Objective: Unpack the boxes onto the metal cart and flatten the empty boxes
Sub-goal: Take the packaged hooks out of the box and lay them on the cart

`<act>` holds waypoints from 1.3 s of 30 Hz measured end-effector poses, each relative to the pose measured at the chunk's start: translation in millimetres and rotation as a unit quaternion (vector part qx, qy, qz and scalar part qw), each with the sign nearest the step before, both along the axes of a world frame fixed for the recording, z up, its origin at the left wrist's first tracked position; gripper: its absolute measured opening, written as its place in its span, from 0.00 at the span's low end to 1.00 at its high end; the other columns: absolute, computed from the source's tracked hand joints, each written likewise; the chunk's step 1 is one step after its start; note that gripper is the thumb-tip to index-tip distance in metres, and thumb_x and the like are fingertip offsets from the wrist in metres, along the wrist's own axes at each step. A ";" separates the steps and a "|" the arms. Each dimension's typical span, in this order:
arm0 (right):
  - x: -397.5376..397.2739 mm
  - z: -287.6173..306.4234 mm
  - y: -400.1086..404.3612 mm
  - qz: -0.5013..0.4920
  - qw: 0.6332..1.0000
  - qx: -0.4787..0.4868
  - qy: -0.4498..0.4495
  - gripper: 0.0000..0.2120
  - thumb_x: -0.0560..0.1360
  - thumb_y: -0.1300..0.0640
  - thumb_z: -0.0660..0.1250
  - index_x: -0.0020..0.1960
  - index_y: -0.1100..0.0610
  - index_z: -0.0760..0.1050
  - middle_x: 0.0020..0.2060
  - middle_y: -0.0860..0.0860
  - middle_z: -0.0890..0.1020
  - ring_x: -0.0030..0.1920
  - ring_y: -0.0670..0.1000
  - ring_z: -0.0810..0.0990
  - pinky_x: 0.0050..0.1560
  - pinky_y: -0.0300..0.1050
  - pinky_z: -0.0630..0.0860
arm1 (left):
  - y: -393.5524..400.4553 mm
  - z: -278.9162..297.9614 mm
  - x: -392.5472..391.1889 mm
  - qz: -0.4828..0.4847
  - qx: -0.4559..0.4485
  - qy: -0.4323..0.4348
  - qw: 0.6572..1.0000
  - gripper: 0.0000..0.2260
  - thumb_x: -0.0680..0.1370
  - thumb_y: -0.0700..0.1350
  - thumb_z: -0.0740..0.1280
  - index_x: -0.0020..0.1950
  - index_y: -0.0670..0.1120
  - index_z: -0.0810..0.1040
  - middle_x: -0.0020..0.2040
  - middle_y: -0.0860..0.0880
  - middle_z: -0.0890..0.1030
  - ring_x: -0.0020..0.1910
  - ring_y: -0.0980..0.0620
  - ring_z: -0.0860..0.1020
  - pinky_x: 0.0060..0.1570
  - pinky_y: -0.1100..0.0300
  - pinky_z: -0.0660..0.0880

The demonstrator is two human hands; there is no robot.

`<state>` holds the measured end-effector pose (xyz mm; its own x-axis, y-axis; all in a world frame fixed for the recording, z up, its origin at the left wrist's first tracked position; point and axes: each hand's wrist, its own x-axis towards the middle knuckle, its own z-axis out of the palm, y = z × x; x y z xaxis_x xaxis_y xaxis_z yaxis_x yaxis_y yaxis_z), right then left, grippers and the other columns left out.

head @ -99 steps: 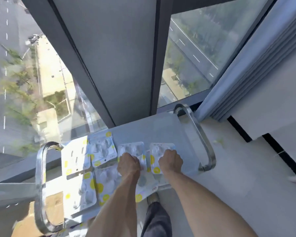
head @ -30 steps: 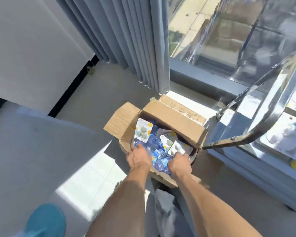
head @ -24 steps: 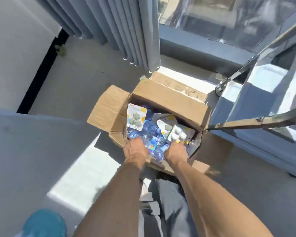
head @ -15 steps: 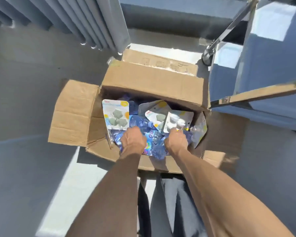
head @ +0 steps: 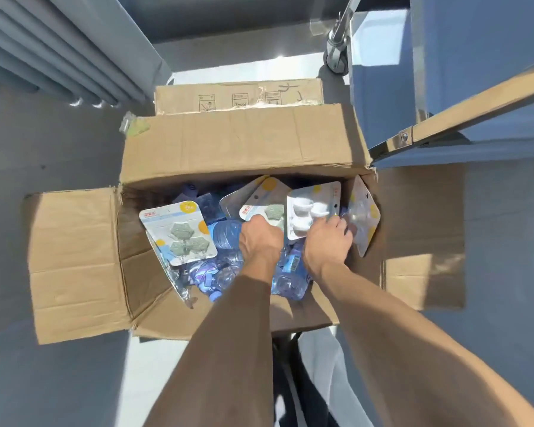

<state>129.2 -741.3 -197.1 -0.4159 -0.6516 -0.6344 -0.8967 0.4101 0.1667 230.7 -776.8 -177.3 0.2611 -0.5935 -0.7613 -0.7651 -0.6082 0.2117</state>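
Right now the open cardboard box [head: 241, 143] sits on the floor, just left of the metal cart [head: 463, 106]. It is still full of blister packs and blue bottles [head: 228, 231]. Both hands are down inside it. The left hand [head: 261, 238] curls its fingers on a pack with green hooks [head: 273, 211]. The right hand [head: 327, 241] curls round the near edge of a pack with white hooks [head: 310, 211]. So this looks like the unpacking step. Next, both packs need lifting up and over to the cart on the right. Flattening must wait.

Grey pleated curtain [head: 59, 47] (upper left), grey floor [head: 43, 380]
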 end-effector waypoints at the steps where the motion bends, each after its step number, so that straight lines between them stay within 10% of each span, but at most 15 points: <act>1: -6.0 -3.4 1.4 0.063 0.998 0.027 0.015 0.17 0.80 0.60 0.57 0.68 0.60 0.70 0.68 0.61 0.68 0.69 0.59 0.66 0.66 0.51 0.66 | 0.7 -4.0 -7.3 -0.005 -0.004 0.006 1.000 0.10 0.76 0.38 0.62 0.54 0.40 0.79 0.56 0.38 0.80 0.56 0.37 0.77 0.50 0.52 0.73; 8: -35.3 -4.6 -5.6 0.385 0.894 0.171 0.154 0.26 0.83 0.47 0.54 0.77 0.59 0.61 0.77 0.65 0.55 0.77 0.70 0.45 0.69 0.73 0.34 | 14.1 -25.2 -43.1 -0.357 -0.194 -0.013 0.914 0.14 0.74 0.40 0.67 0.60 0.44 0.74 0.58 0.43 0.74 0.56 0.43 0.73 0.46 0.53 0.68; 15: -46.5 4.1 -24.0 0.418 0.886 0.162 0.116 0.20 0.83 0.56 0.55 0.73 0.58 0.66 0.65 0.58 0.71 0.66 0.57 0.69 0.67 0.56 0.68 | -21.8 -34.5 -66.7 -0.445 -0.149 -0.098 0.877 0.20 0.75 0.35 0.66 0.66 0.45 0.70 0.62 0.43 0.72 0.61 0.43 0.71 0.59 0.51 0.66; 23: -45.8 21.3 -15.0 0.440 0.863 0.197 0.152 0.18 0.80 0.52 0.57 0.69 0.54 0.70 0.60 0.59 0.74 0.62 0.61 0.68 0.61 0.61 0.65 | -31.2 -21.0 -40.7 -0.459 -0.118 -0.110 0.874 0.16 0.77 0.36 0.65 0.63 0.47 0.73 0.59 0.44 0.74 0.59 0.43 0.73 0.53 0.52 0.68; 29: -39.2 45.7 -13.2 0.391 0.903 0.159 0.085 0.15 0.79 0.59 0.57 0.64 0.54 0.73 0.56 0.53 0.77 0.57 0.55 0.74 0.55 0.50 0.70 | -58.8 29.7 12.5 -0.583 -0.131 -0.094 0.796 0.11 0.76 0.38 0.65 0.58 0.46 0.76 0.60 0.45 0.69 0.60 0.44 0.69 0.48 0.53 0.66; 35: -40.5 60.9 -5.8 0.305 0.944 0.115 0.058 0.15 0.79 0.56 0.58 0.65 0.54 0.71 0.57 0.54 0.75 0.58 0.55 0.71 0.58 0.49 0.69 | -23.2 43.0 7.4 -0.133 -0.013 -0.111 0.985 0.13 0.78 0.39 0.62 0.62 0.42 0.75 0.59 0.40 0.78 0.57 0.39 0.79 0.49 0.50 0.73; 39: -40.3 57.1 2.8 0.294 0.949 0.094 0.058 0.14 0.80 0.55 0.58 0.65 0.54 0.71 0.58 0.55 0.74 0.60 0.54 0.71 0.57 0.48 0.69 | 17.2 14.2 -20.9 0.017 0.113 -0.020 0.993 0.16 0.80 0.46 0.62 0.63 0.39 0.76 0.63 0.39 0.78 0.62 0.40 0.76 0.56 0.53 0.72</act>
<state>88.8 -738.5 -139.9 -0.0891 -0.6722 -0.7350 -0.9328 -0.2025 0.2983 209.8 -759.6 -163.2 0.3105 -0.3995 -0.8625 -0.7478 -0.6628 0.0378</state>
